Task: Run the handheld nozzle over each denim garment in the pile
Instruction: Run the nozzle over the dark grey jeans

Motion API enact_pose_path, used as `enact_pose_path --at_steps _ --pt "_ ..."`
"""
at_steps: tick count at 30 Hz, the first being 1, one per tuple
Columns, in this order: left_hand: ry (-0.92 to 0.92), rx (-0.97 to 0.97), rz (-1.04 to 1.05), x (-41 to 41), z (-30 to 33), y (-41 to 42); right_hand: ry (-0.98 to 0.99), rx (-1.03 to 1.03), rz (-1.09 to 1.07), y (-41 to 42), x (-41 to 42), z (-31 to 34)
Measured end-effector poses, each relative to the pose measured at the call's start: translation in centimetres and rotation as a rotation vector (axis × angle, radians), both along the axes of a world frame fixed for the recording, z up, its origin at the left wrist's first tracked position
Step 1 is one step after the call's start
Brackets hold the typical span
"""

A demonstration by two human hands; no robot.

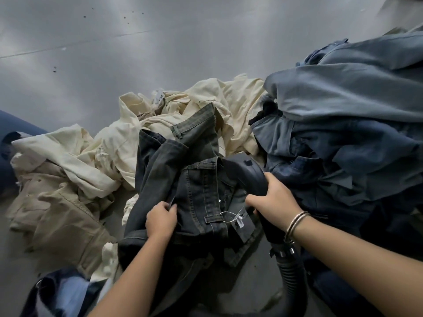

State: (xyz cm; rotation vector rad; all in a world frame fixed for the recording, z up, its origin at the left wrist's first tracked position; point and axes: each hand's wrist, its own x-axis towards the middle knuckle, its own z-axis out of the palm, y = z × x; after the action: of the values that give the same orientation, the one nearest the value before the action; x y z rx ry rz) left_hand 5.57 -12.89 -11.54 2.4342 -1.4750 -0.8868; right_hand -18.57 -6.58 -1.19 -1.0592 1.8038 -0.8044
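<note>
Nearest the camera, two bare forearms reach in from six o'clock. The left hand [161,218] has its fingers curled into a fold of the dark jeans [196,191], pinching the denim near a seam and holding it down. The right hand [273,200], with thin bangles [296,223] at the wrist, is wrapped round the curved black body of the handheld nozzle [248,173]. A ribbed hose [289,273] runs from the nozzle's rear back toward six o'clock, beneath the right forearm.

The nozzle's head lies at about one o'clock from the left hand, pointing toward twelve and pressed down against or just over the jeans' waistband area; its mouth is hidden, so contact cannot be confirmed. A white hang tag [239,221] on a string sits on the jeans between the two hands.

The step in hand looks like the pass over this one pair, with the left hand keeping the cloth taut. The next move probably calls for drawing the nozzle along the legs while the left hand shifts its pinch to spread fresh fabric, keeping the tag's string away from the mouth.

Outward, cream garments [174,106] are heaped at eleven to twelve o'clock, khaki trousers [59,211] at nine, and a stack of blue denim garments [348,106] at two to three, seemingly still waiting. All of it rests on a grey worktop [114,42].
</note>
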Motion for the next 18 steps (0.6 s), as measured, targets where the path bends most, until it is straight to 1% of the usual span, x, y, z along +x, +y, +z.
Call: enact_pose_path --at_steps 1,2,4,5,6,7,8,9,11,13,14,15,18 --pt "0.119 0.01 0.072 0.6 0.7 0.2 -0.005 -0.003 0.005 0.1 0.2 0.3" --pt "0.288 0.013 0.162 1.0 1.6 0.4 -0.019 -0.014 0.006 0.1 0.5 0.5" --pt "0.761 0.054 0.352 1.3 4.1 0.6 -0.098 -0.05 0.018 0.0 1.0 1.5" --pt "0.977 0.072 0.389 1.3 5.4 0.5 -0.17 -0.071 0.044 -0.1 1.2 2.2" --pt "1.113 0.074 0.39 1.5 6.5 0.2 -0.24 -0.09 0.085 -0.1 1.5 2.8" --pt "1.14 0.049 0.37 1.3 7.5 -0.1 -0.282 -0.106 0.128 -0.1 1.9 3.5" --pt "1.079 0.012 0.353 1.0 8.3 -0.4 -0.298 -0.12 0.154 0.0 2.3 4.1" --pt "0.97 -0.016 0.329 0.7 8.8 -0.4 -0.305 -0.129 0.157 0.2 2.8 4.4" --pt "0.632 -0.021 0.207 0.1 8.2 -0.1 -0.281 -0.135 0.116 0.6 3.8 4.5" --pt "0.222 0.071 -0.011 -0.6 6.2 0.5 -0.248 -0.094 0.056 0.6 4.8 4.0" --pt "0.075 0.13 -0.077 -1.2 5.4 0.9 -0.258 -0.062 0.02 0.5 5.0 3.7" --pt "-0.035 0.161 -0.123 -1.6 4.6 1.2 -0.287 -0.034 -0.021 0.4 5.2 3.2" --pt "-0.326 0.142 -0.326 -2.4 2.9 1.2 -0.381 0.032 -0.142 0.9 5.0 1.3"
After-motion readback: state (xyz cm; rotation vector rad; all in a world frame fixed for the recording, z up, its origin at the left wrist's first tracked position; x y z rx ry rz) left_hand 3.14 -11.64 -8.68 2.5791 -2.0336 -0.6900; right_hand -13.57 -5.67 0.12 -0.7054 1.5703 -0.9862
